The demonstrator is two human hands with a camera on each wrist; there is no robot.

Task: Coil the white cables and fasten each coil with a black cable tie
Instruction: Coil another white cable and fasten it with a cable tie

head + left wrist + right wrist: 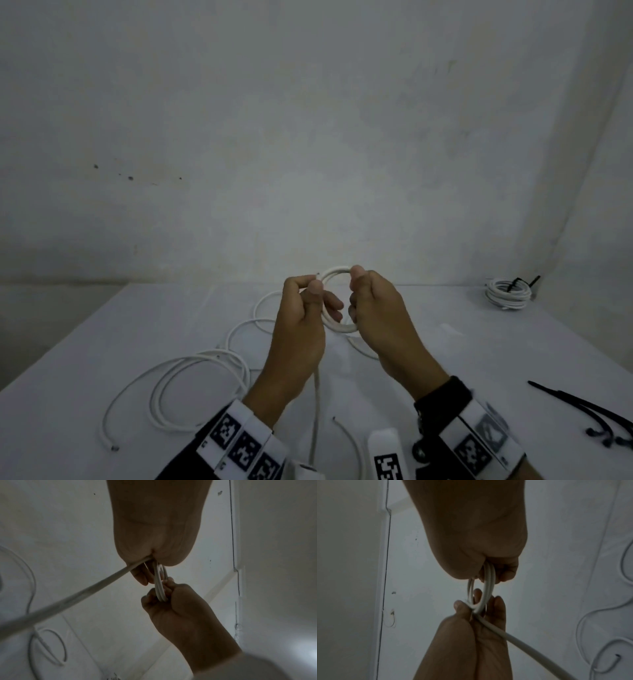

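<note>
One white cable is already finished: a tied coil (508, 294) sits at the far right of the worktop (445, 349), a black cable tie (520, 283) cinched round it with its tail sticking up. The second is in progress. Held above the middle of the worktop, a small coil (337, 301) of a few turns is gripped on both sides: the left hand (301, 318) pinches its left edge between thumb and curled fingers (140, 577), and the right hand (380, 318) closes its thumb and fingers round the right edge. From the left palm the uncoiled length of the white cable (317, 411) drops toward the near edge, so by my judgement most of this cable is yet to be wound. More loose cable (191, 377) lies in wide loops on the left of the worktop; whether it is the same cable or another I cannot tell. Spare black cable ties (589, 407) wait at the near right, untouched. Left to do: finish winding, tie this coil, then handle whatever cable remains.
</note>
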